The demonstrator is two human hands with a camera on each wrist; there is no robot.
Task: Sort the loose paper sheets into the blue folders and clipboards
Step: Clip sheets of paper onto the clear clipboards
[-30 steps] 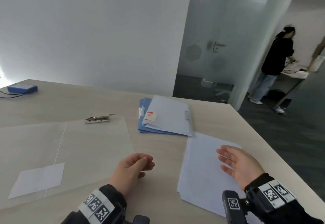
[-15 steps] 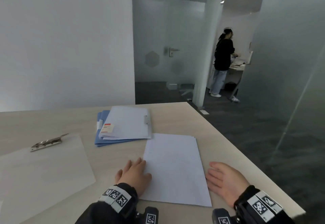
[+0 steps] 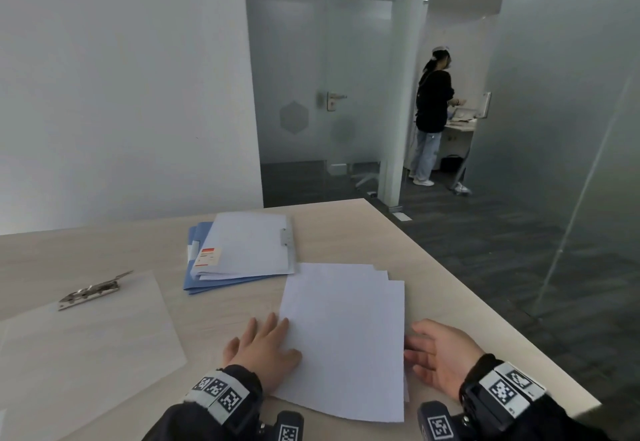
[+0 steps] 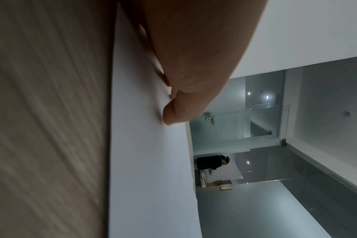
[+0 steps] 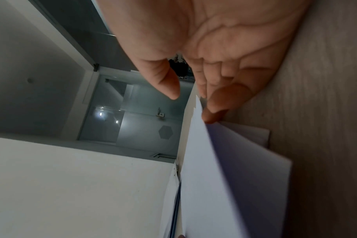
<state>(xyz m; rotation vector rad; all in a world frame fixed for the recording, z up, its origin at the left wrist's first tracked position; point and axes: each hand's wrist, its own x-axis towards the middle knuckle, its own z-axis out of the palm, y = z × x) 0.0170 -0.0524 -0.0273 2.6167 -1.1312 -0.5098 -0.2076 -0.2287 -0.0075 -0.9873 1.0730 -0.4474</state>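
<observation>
Lying flat on the left edge of the paper stack [image 3: 343, 340], the left hand [image 3: 266, 350] is pressing down with straight, slightly spread fingers and gripping nothing; its thumb is sitting on the top sheet. The right hand [image 3: 440, 354] is resting at the stack's right edge, palm turned toward the paper, fingers relaxed and loosely open, their tips touching the sheet edges.

The stack is lying on the table [image 3: 349, 232] in front of the person, just beside and nearer than the blue folders [image 3: 201, 281]; its far corners are fanning out so at least three sheets are showing.

Right wrist view: the top sheets [image 5: 230, 185] are lifting off the lower ones at that edge, with one fingertip [image 5: 214, 116] sitting against the raised edge and the thumb [image 5: 163, 80] hanging clear of the paper. The head view is not showing this gap. Left wrist view: the thumb tip [image 4: 173, 116] is touching the white sheet [image 4: 149, 161], the table grain beside it; the other fingers are hidden there.

The blue folders are lying stacked, and a white bundle of paper with a metal clip [image 3: 285, 236] and a red-and-white label [image 3: 207, 256] is sitting on top. To the left a clear clipboard [image 3: 86, 343] is lying flat, its metal clip [image 3: 91, 291] at the far edge; whether it is holding any sheet is not discernible.

A person [image 3: 431, 114] is standing at a desk beyond the glass partition
</observation>
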